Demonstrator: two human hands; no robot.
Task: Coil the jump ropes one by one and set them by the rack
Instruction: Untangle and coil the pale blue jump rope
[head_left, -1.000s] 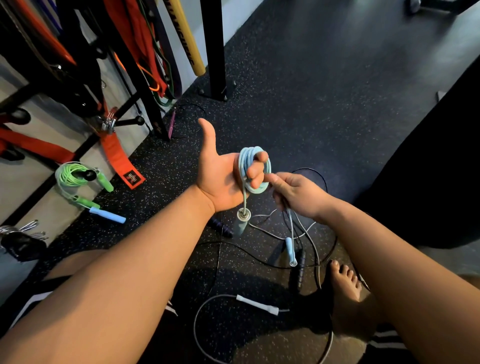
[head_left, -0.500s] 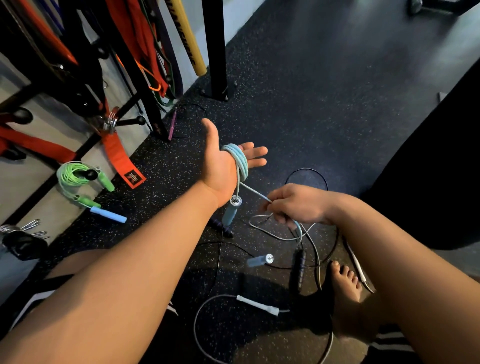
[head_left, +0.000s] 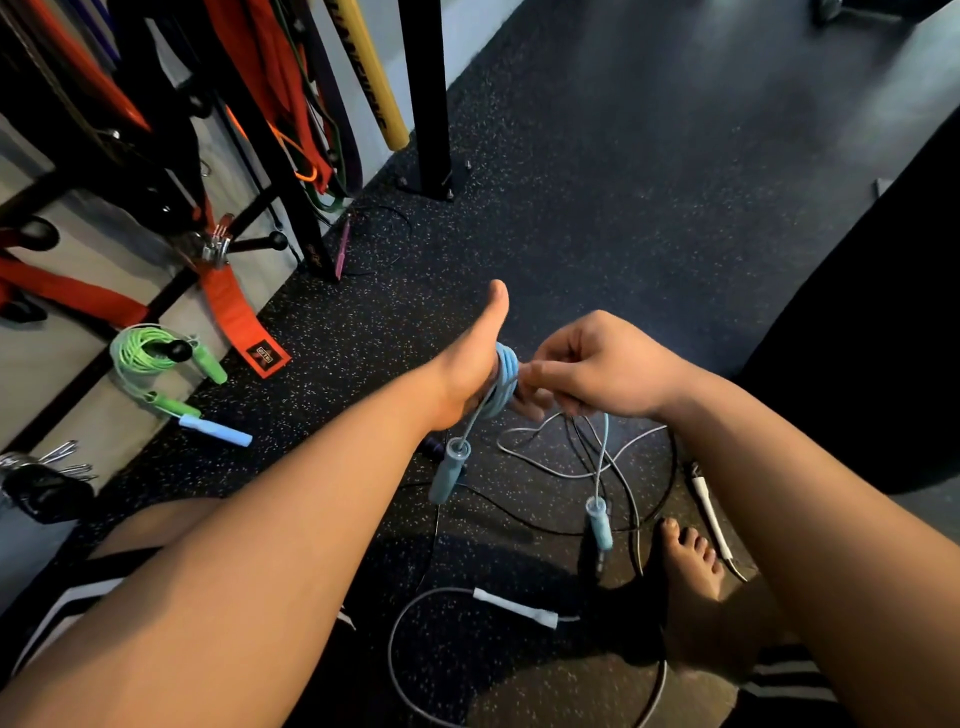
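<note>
A light blue jump rope (head_left: 506, 371) is wound in several loops round the palm of my left hand (head_left: 475, 358), whose thumb points up and whose fingers are mostly hidden behind my right hand. My right hand (head_left: 597, 366) pinches the rope's free strand right next to the coil. One blue handle (head_left: 449, 475) hangs below my left wrist. The other blue handle (head_left: 597, 522) dangles from the strand under my right hand. The black rack (head_left: 431, 104) stands at the upper left.
A coiled green jump rope (head_left: 150, 358) and a pale blue handle (head_left: 215, 430) lie by the rack. Loose black and white ropes, a white handle (head_left: 514, 610) and another (head_left: 709, 514) lie on the floor by my bare foot (head_left: 691, 571). Keys (head_left: 41, 483) lie at far left.
My right hand rose from below the coil and carried the strand up against my left hand, adding a turn. The free handle lifted off the floor and now dangles.
</note>
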